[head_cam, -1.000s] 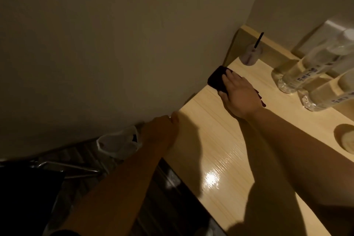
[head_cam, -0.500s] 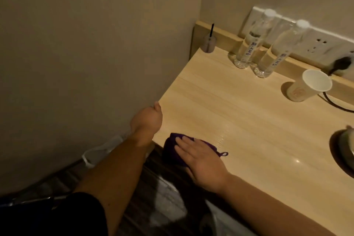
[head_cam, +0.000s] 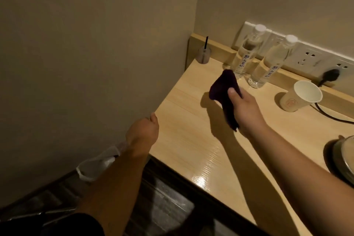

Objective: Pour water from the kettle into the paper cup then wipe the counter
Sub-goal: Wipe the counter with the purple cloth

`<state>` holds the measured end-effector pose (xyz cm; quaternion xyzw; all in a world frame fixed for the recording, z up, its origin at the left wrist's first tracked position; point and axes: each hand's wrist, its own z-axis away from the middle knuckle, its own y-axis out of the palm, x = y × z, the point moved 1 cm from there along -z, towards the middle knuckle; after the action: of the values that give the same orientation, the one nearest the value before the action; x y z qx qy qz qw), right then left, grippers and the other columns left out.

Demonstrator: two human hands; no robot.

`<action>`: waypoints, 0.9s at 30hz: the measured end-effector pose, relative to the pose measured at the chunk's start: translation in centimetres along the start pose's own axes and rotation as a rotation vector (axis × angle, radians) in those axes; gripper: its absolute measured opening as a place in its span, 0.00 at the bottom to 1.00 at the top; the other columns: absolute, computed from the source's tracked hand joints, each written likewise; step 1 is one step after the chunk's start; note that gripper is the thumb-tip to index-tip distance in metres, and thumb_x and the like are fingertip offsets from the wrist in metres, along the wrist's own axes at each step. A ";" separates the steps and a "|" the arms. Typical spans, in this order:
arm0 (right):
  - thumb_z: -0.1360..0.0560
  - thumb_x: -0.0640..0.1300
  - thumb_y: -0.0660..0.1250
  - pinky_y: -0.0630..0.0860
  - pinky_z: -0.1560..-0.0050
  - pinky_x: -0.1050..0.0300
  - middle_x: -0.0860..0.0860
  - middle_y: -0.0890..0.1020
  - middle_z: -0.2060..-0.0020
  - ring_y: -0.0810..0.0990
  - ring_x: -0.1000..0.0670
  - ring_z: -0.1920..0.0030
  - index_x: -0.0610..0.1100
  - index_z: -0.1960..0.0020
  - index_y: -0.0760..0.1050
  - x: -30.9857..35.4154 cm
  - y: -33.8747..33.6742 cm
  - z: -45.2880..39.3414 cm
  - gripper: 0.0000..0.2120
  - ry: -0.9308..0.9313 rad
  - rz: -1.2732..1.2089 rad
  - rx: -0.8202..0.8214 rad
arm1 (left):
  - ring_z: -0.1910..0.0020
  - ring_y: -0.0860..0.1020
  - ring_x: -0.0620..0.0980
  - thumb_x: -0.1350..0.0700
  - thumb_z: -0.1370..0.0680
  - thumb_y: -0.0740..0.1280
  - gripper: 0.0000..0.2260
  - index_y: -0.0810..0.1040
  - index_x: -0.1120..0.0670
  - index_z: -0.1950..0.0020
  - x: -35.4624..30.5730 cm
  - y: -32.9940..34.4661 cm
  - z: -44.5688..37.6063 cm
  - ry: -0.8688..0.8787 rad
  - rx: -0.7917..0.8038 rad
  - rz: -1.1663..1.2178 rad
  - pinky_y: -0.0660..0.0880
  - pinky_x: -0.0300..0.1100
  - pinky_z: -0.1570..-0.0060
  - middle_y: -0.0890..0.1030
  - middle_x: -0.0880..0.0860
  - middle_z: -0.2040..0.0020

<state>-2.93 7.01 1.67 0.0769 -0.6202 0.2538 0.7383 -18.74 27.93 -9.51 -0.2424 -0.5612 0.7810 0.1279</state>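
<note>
right hand [head_cam: 247, 109] gripping purple cloth [head_cam: 225, 90] above table [head_cam: 191, 136] centre, left hand [head_cam: 144, 130] fisted, holding nothing, at left edge, front half lying open, bottles [head_cam: 268, 63] at back edge, labels unreadable

My right hand [head_cam: 244, 110] was raised, fingers clenched; my left hand [head_cam: 143, 131] hung loosely curled, arm outstretched.

Glossy wood counter [head_cam: 191, 140], cloth rag [head_cam: 224, 90]
</note>
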 end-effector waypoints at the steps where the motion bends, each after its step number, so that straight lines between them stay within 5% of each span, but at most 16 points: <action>1: 0.19 0.50 0.58 0.71 0.48 0.52 0.47 0.81 0.46 0.78 0.45 0.47 0.50 0.39 0.76 0.2 -0.5 -3.2 0.13 -0.096 0.191 -0.034 | 0.62 0.75 0.56 0.42 0.17 0.44 0.30 0.77 0.56 0.63 0.1 0.1 -0.1 0.002 0.000 -0.005 0.72 0.46 0.60 0.82 0.59 0.57; 4: 0.20 0.47 0.58 0.68 0.36 0.48 0.44 0.73 0.32 0.71 0.43 0.34 0.45 0.27 0.65 -1.1 -1.2 -10.9 0.22 -0.372 0.794 -0.024 | 0.60 0.77 0.56 0.42 0.17 0.44 0.31 0.80 0.58 0.59 -0.1 0.3 -0.1 0.000 0.007 -0.024 0.71 0.45 0.59 0.82 0.59 0.56; 8: 0.20 0.47 0.58 0.55 0.27 0.46 0.40 0.63 0.26 0.61 0.39 0.27 0.40 0.26 0.62 -5.8 -0.4 -13.9 0.25 -0.474 1.266 0.252 | 0.55 0.79 0.58 0.42 0.17 0.44 0.31 0.82 0.60 0.53 -0.2 0.3 -0.4 0.015 -0.012 -0.020 0.71 0.45 0.57 0.83 0.59 0.53; 16: 0.22 0.53 0.55 0.62 0.29 0.40 0.41 0.70 0.29 0.67 0.40 0.29 0.39 0.29 0.68 -9.9 -2.2 -2.8 0.27 -0.590 1.164 0.389 | 0.60 0.77 0.57 0.41 0.18 0.43 0.31 0.79 0.58 0.59 0.1 0.0 -0.4 -0.023 -0.014 -0.027 0.75 0.48 0.57 0.81 0.59 0.58; 23: 0.19 0.55 0.52 0.58 0.30 0.47 0.48 0.70 0.29 0.67 0.47 0.28 0.46 0.29 0.68 -14.1 -3.6 15.2 0.23 -0.554 1.096 0.441 | 0.50 0.78 0.62 0.42 0.17 0.43 0.32 0.80 0.63 0.48 -0.1 -0.2 -0.1 0.002 0.008 -0.011 0.71 0.48 0.54 0.81 0.64 0.48; 27: 0.20 0.60 0.47 0.60 0.31 0.57 0.56 0.70 0.29 0.66 0.55 0.28 0.54 0.29 0.66 -13.7 -3.5 20.6 0.23 -0.365 0.929 0.454 | 0.50 0.78 0.63 0.42 0.17 0.43 0.33 0.80 0.64 0.47 -0.2 -0.3 0.3 0.008 0.007 0.007 0.70 0.49 0.54 0.80 0.65 0.47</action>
<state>-20.74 -8.70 -6.19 -0.0048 -0.6366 0.6630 0.3939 -18.74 27.67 -9.15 -0.2469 -0.5570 0.7825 0.1284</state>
